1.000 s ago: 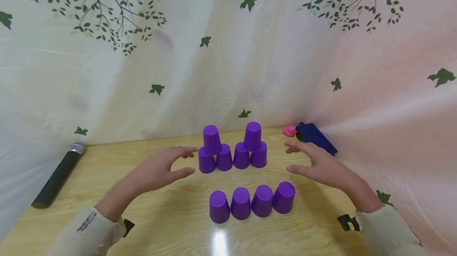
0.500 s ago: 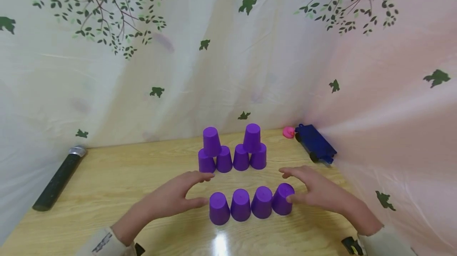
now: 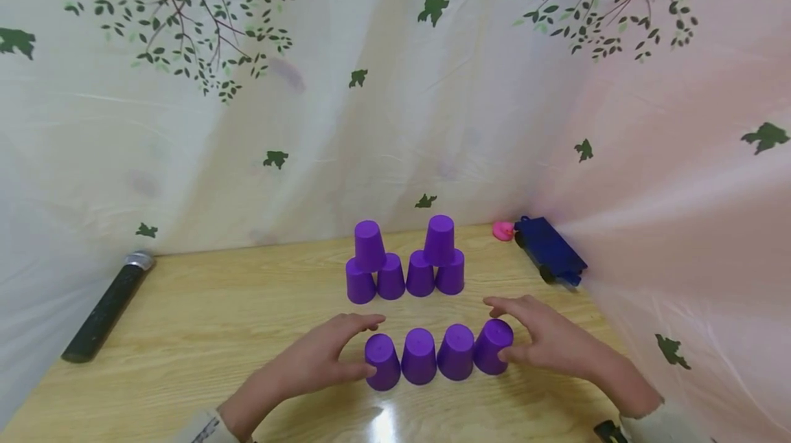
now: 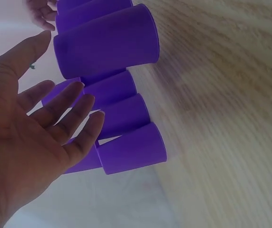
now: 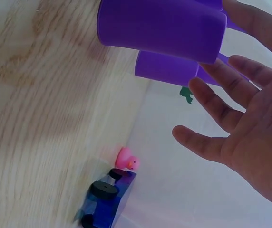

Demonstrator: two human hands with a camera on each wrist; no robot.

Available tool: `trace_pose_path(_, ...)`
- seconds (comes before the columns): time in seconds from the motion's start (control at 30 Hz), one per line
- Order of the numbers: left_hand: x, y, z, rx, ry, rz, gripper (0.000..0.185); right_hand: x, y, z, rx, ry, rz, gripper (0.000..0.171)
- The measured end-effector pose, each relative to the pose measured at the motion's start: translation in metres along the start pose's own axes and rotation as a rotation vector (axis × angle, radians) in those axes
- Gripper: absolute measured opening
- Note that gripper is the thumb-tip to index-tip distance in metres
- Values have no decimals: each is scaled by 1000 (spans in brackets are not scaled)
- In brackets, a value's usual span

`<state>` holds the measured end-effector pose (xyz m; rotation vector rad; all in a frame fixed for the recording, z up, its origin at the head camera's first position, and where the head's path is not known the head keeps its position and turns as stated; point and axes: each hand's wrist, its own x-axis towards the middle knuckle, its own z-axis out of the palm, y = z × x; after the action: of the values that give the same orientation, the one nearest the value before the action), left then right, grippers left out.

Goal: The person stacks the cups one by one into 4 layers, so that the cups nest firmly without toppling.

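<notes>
Several purple cups stand upside down in a front row on the table. My left hand (image 3: 324,354) is beside the row's leftmost cup (image 3: 382,362), thumb in front and fingers behind, spread apart. In the left wrist view the fingers of that hand (image 4: 41,118) are loosely extended, with a gap to the nearest cup (image 4: 108,42). My right hand (image 3: 546,340) is around the rightmost cup (image 3: 493,347) in the same way, its thumb close to or touching the side. The right wrist view shows its fingers (image 5: 214,102) spread beside that cup (image 5: 162,28).
Behind the row, several more purple cups form two small pyramids, one cup on two, left (image 3: 369,245) and right (image 3: 439,240). A pink duck (image 3: 503,231) and a blue toy cart (image 3: 550,248) sit at the back right. A black microphone-like cylinder (image 3: 108,312) lies left.
Both hands have come nearer me from beside the pyramids to the ends of the front row. The left hand has also moved right. The cups stand as before.
</notes>
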<state>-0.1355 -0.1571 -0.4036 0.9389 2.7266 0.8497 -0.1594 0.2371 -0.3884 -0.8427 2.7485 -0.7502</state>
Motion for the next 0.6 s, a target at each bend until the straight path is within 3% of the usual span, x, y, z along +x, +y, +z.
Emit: trace_pose_path(0.6,1,-1,10,-29,52,36,68,3,2,4,-46,12,-4,72)
